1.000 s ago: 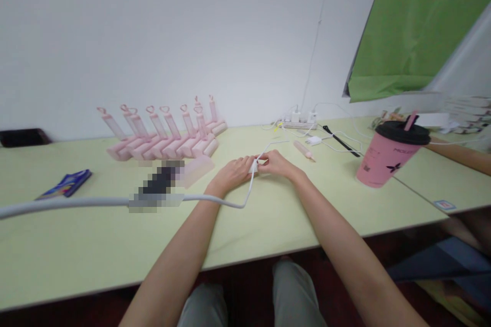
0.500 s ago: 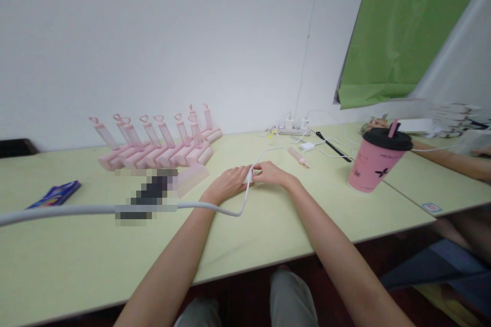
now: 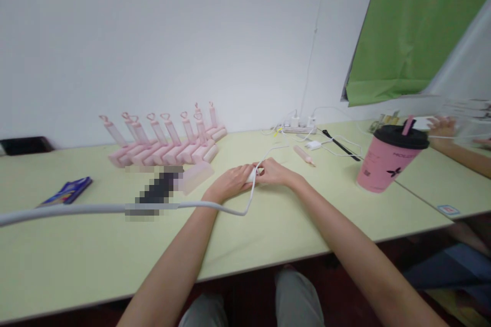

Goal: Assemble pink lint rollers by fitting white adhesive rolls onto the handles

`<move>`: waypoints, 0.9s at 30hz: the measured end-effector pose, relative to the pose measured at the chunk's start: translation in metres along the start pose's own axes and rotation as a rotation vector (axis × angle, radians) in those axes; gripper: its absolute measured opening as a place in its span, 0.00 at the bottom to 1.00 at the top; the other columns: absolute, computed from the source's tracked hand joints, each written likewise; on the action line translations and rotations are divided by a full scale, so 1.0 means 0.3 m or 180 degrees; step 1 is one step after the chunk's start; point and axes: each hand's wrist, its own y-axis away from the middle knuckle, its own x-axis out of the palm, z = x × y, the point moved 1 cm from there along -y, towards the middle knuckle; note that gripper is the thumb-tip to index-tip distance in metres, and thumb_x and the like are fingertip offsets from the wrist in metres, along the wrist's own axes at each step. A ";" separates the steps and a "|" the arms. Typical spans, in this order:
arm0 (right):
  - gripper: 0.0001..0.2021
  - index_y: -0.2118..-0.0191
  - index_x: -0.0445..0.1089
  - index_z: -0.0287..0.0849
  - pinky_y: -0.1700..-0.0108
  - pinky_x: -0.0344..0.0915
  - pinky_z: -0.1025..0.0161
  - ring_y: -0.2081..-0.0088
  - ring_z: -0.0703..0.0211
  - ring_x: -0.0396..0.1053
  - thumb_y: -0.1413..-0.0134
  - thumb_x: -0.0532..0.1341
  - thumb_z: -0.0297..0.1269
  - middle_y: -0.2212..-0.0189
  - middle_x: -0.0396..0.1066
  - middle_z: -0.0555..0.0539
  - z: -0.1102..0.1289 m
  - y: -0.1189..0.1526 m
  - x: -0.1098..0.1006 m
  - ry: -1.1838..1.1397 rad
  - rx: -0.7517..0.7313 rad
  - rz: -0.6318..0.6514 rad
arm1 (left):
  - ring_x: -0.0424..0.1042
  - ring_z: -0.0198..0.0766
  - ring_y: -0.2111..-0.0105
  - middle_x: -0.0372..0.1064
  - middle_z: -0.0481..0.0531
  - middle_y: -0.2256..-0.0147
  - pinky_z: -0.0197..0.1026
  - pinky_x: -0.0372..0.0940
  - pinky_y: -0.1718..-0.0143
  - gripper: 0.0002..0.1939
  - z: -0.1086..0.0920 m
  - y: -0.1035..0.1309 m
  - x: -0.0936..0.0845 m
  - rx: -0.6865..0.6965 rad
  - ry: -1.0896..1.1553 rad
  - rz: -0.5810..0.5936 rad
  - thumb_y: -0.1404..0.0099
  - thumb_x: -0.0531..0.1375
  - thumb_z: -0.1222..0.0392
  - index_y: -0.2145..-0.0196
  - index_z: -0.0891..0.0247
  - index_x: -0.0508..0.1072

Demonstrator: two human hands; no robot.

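My left hand (image 3: 231, 184) rests on the table, its fingers curled round a small white object (image 3: 251, 177) that is mostly hidden. Facing it, my right hand (image 3: 276, 171) is closed in a pinch at the object's right end; what its fingertips hold is too small to make out. A white cable (image 3: 215, 207) crosses in front of my left forearm and rises past the white object. To the left stand several pink tubes with heart-shaped tops (image 3: 169, 130) on pink blocks (image 3: 164, 153). One similar pale pink tube (image 3: 303, 154) lies right of my hands.
A pink lidded cup (image 3: 378, 168) stands at right. Behind are a power strip (image 3: 299, 129), a white charger plug (image 3: 313, 145) and a black strap (image 3: 341, 144). Leftward lie a blue packet (image 3: 69, 191) and a pixelated dark object (image 3: 155, 191). A co-worker's hand (image 3: 441, 127) shows beyond the cup.
The view has turned slightly left, shifting everything rightward. My right hand's fingers have shifted at the white object, leaving a small gap under them. The co-worker's hand has moved right.
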 end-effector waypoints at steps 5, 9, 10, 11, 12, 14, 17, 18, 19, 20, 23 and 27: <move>0.12 0.67 0.73 0.33 0.73 0.54 0.70 0.76 0.66 0.61 0.59 0.58 0.34 0.78 0.69 0.50 -0.002 0.003 -0.029 0.0338 -0.0113 0.0133 | 0.67 0.42 0.53 0.64 0.61 0.52 0.44 0.63 0.54 0.22 -0.002 -0.014 0.016 0.0074 0.0153 -0.0126 0.35 0.47 0.50 0.48 0.66 0.55; 0.14 0.65 0.74 0.33 0.73 0.53 0.71 0.76 0.66 0.61 0.59 0.58 0.33 0.79 0.69 0.50 -0.008 0.015 -0.054 0.0259 -0.0111 0.0315 | 0.67 0.43 0.53 0.64 0.62 0.52 0.45 0.63 0.54 0.21 -0.031 -0.029 0.000 0.0071 0.0269 -0.0106 0.35 0.47 0.51 0.48 0.66 0.55; 0.15 0.63 0.74 0.33 0.73 0.53 0.71 0.76 0.67 0.61 0.59 0.58 0.32 0.78 0.69 0.51 -0.014 0.019 -0.064 0.0197 -0.0080 0.0376 | 0.66 0.43 0.52 0.64 0.62 0.52 0.45 0.63 0.54 0.21 -0.042 -0.032 -0.007 0.0126 0.0306 -0.0096 0.35 0.47 0.51 0.48 0.66 0.55; 0.16 0.61 0.73 0.34 0.73 0.53 0.71 0.76 0.67 0.61 0.59 0.58 0.32 0.78 0.69 0.51 -0.022 0.023 -0.075 0.0119 -0.0042 0.0441 | 0.65 0.43 0.51 0.63 0.62 0.52 0.45 0.63 0.53 0.21 -0.052 -0.035 -0.013 0.0200 0.0338 -0.0086 0.35 0.47 0.52 0.48 0.65 0.54; 0.18 0.58 0.73 0.35 0.73 0.53 0.71 0.76 0.68 0.60 0.59 0.57 0.31 0.77 0.70 0.52 -0.031 0.027 -0.088 0.0027 -0.0008 0.0537 | 0.64 0.44 0.49 0.62 0.63 0.51 0.45 0.62 0.52 0.21 -0.061 -0.038 -0.017 0.0282 0.0369 -0.0075 0.35 0.47 0.51 0.48 0.65 0.54; 0.21 0.55 0.72 0.37 0.72 0.54 0.71 0.75 0.68 0.61 0.59 0.57 0.31 0.73 0.71 0.53 -0.051 0.035 -0.115 -0.0165 0.0030 0.0770 | 0.63 0.44 0.49 0.62 0.63 0.50 0.44 0.62 0.52 0.22 -0.070 -0.043 -0.021 0.0380 0.0450 -0.0068 0.35 0.48 0.51 0.47 0.65 0.54; 0.21 0.54 0.71 0.38 0.70 0.56 0.71 0.72 0.67 0.64 0.58 0.58 0.34 0.67 0.72 0.52 -0.079 0.046 -0.135 -0.0394 0.0027 0.0971 | 0.66 0.42 0.54 0.63 0.61 0.53 0.43 0.63 0.55 0.21 -0.062 -0.046 -0.017 0.0277 0.0563 -0.0097 0.35 0.47 0.51 0.48 0.65 0.55; 0.21 0.53 0.71 0.39 0.69 0.57 0.71 0.70 0.66 0.65 0.58 0.59 0.35 0.66 0.73 0.51 -0.090 0.049 -0.133 -0.0460 0.0032 0.0974 | 0.66 0.42 0.54 0.63 0.61 0.53 0.43 0.63 0.55 0.21 -0.056 -0.046 -0.015 0.0259 0.0559 -0.0118 0.35 0.47 0.51 0.48 0.65 0.55; 0.22 0.53 0.70 0.38 0.67 0.58 0.70 0.69 0.65 0.65 0.57 0.59 0.36 0.65 0.73 0.50 -0.102 0.051 -0.126 -0.0530 0.0061 0.0939 | 0.65 0.43 0.53 0.63 0.61 0.53 0.43 0.62 0.54 0.21 -0.049 -0.044 -0.015 0.0261 0.0516 -0.0155 0.35 0.48 0.51 0.48 0.65 0.55; 0.23 0.51 0.69 0.38 0.67 0.59 0.69 0.68 0.64 0.66 0.56 0.60 0.38 0.64 0.73 0.49 -0.116 0.052 -0.116 -0.0592 0.0113 0.0868 | 0.64 0.44 0.51 0.62 0.62 0.51 0.45 0.61 0.52 0.22 -0.043 -0.043 -0.015 0.0273 0.0442 -0.0203 0.35 0.48 0.51 0.47 0.65 0.55; 0.26 0.49 0.66 0.37 0.65 0.61 0.66 0.66 0.60 0.68 0.54 0.60 0.43 0.62 0.73 0.45 -0.171 0.049 -0.077 -0.0641 0.0468 0.0399 | 0.60 0.46 0.48 0.58 0.63 0.48 0.48 0.59 0.50 0.24 -0.026 -0.037 -0.017 0.0189 0.0207 -0.0320 0.35 0.49 0.52 0.44 0.63 0.53; 0.25 0.47 0.65 0.42 0.59 0.61 0.61 0.59 0.54 0.69 0.52 0.59 0.47 0.60 0.73 0.44 -0.246 0.043 -0.045 0.0378 0.0969 -0.0710 | 0.62 0.45 0.53 0.61 0.61 0.52 0.47 0.61 0.55 0.26 0.001 -0.029 0.005 -0.0293 -0.0011 -0.0142 0.36 0.50 0.51 0.43 0.61 0.53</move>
